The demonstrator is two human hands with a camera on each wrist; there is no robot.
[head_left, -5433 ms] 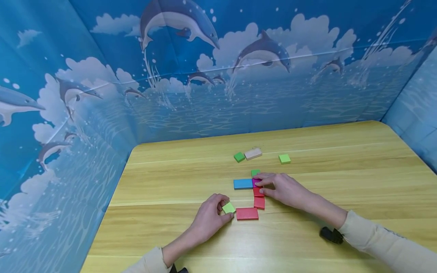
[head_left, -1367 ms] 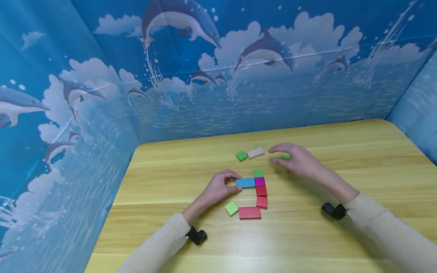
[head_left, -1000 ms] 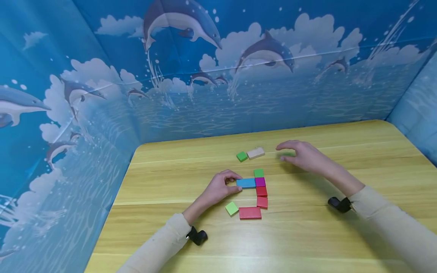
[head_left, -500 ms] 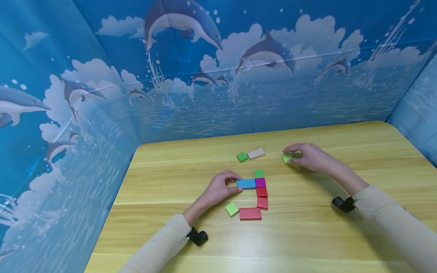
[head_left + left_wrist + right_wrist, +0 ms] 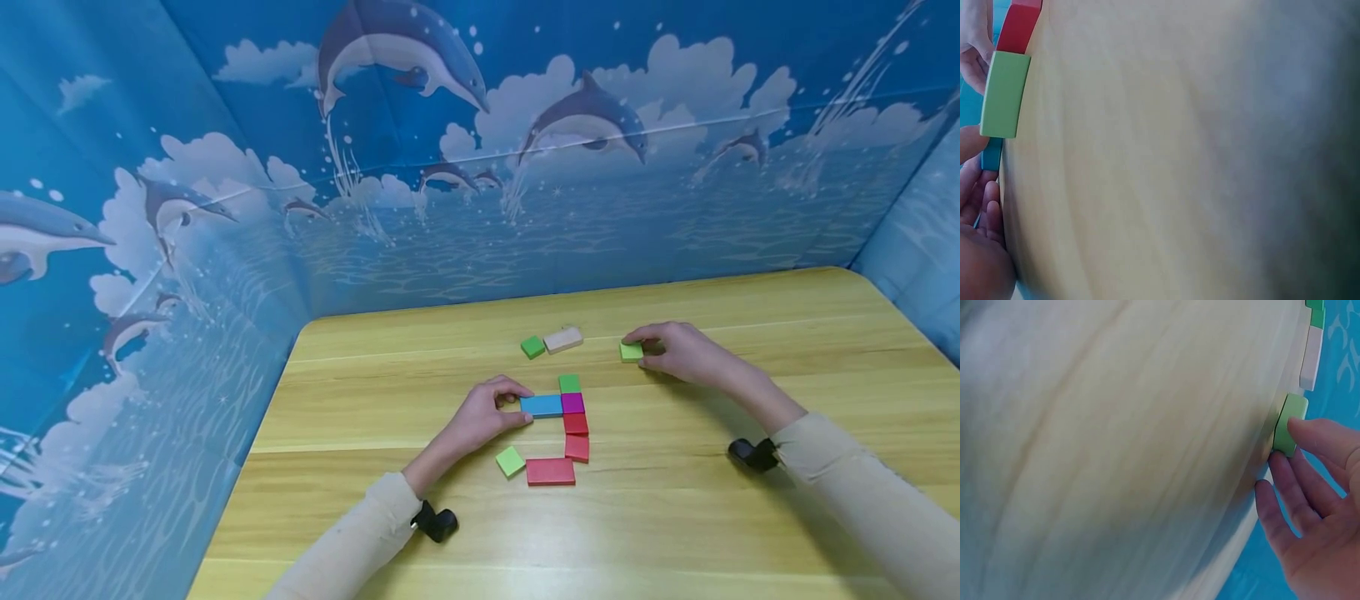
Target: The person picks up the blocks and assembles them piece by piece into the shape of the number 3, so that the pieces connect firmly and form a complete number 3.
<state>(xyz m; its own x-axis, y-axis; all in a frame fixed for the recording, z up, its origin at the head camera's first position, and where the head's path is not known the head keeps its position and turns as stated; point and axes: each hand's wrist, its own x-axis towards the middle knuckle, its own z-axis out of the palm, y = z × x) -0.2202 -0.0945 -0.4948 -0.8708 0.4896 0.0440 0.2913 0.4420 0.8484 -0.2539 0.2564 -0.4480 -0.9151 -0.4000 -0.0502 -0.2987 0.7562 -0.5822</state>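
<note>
In the head view my left hand (image 5: 483, 417) pinches the left end of a blue rectangular block (image 5: 543, 406) between thumb and fingers. The block's right end meets a purple block (image 5: 572, 403). A green block (image 5: 569, 383) sits behind the purple one; two small red blocks run in front, the nearer (image 5: 577, 448) slightly askew. Below lie a longer red block (image 5: 551, 472) and a turned lime-green block (image 5: 511, 462). Farther right, my right hand (image 5: 686, 352) pinches another lime-green block (image 5: 631, 352), thumb and fingers on opposite sides; the right wrist view shows this block (image 5: 1289, 425) too.
At the back of the wooden table (image 5: 375, 367) a darker green block (image 5: 532, 347) lies beside a plain wood-coloured block (image 5: 563, 339). A blue curtain printed with dolphins (image 5: 465, 242) stands behind the table and along its sides.
The left hand has gone from the lime-green block in front to the blue block. The right hand has left the purple and red blocks, reached back right and taken hold of another lime-green block.
</note>
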